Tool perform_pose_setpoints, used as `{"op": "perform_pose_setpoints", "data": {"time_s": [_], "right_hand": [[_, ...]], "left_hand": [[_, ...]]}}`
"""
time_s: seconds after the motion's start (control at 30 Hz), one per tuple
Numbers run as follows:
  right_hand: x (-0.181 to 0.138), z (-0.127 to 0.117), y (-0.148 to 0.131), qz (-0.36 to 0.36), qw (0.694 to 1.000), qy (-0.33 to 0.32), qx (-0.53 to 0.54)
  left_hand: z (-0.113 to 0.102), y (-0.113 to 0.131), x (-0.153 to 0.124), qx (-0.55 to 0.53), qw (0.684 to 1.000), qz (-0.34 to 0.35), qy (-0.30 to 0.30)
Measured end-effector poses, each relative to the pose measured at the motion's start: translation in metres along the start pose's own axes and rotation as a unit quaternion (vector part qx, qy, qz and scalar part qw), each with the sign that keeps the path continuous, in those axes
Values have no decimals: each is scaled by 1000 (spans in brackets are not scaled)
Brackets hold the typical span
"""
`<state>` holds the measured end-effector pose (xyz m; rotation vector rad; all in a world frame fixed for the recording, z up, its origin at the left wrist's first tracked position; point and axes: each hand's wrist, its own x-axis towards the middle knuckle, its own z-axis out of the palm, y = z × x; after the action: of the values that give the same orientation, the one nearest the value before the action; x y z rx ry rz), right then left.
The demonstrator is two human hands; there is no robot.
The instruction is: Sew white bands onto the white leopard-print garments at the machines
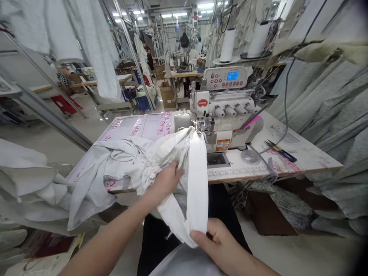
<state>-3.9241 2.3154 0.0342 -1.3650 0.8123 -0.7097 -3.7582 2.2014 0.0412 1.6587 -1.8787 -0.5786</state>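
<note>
A white garment (129,161) lies bunched on the sewing table (304,157), and one long strip of it runs from under the presser foot of the overlock machine (224,115) down toward me. My left hand (166,180) is closed on the gathered cloth just left of that strip. Lower down, near my lap, my right hand (218,239) pinches the strip's bottom edge between thumb and fingers. The strip hangs taut between the machine and my right hand.
Thread cones (228,44) stand behind the machine. Scissors (280,150) and a clear round lid (250,156) lie on the table's right. Piles of white cloth (25,180) sit at left, grey fabric (330,111) hangs at right. A person (185,44) works far back.
</note>
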Motion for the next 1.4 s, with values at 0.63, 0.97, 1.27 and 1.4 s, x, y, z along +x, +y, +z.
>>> {"op": "perform_pose_setpoints", "data": {"time_s": [0.63,0.97,1.27,1.4], "right_hand": [[36,-37,-5,-9,999,16,-30],[72,-67,-17,-16,998,34,-50],[117,-95,-25,-29,997,52,-49],[132,-107,-30,-25,998,60,-27]], "left_hand": [[-64,18,45,-128,984,-29,122],[-67,24,95,-59,973,63,213],[-68,14,150,16,953,139,270],[-47,16,101,143,939,251,187]]}}
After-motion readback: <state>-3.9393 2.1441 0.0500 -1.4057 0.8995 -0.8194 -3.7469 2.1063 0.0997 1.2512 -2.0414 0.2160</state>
